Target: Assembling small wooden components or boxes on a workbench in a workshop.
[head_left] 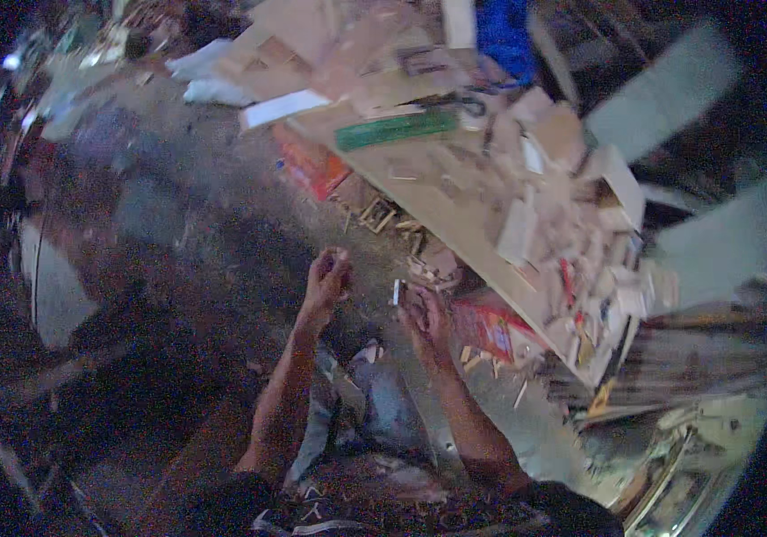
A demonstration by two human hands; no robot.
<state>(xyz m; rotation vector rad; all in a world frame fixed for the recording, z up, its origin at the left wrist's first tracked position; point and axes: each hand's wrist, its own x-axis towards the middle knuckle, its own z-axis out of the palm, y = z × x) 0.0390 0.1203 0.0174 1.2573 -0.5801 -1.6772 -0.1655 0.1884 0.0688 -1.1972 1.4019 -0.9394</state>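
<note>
My left hand [329, 274] is raised in front of me with its fingers curled together. Blur hides what, if anything, they pinch. To its right, my right hand [426, 318] grips a small white strip [397, 292] that stands upright at its fingertips. Both hands are in the air over the floor, apart from each other, beside the edge of a low board-topped table [455, 219]. A red box [491, 329] sits under that edge, close to my right hand.
Wood offcuts and a long green piece [397, 131] lie on the table. Another red box [314, 163] and small wooden pieces [379, 215] are along its near edge. Something blue [504, 40] stands at the back. Pale panels [665, 89] lean at the right.
</note>
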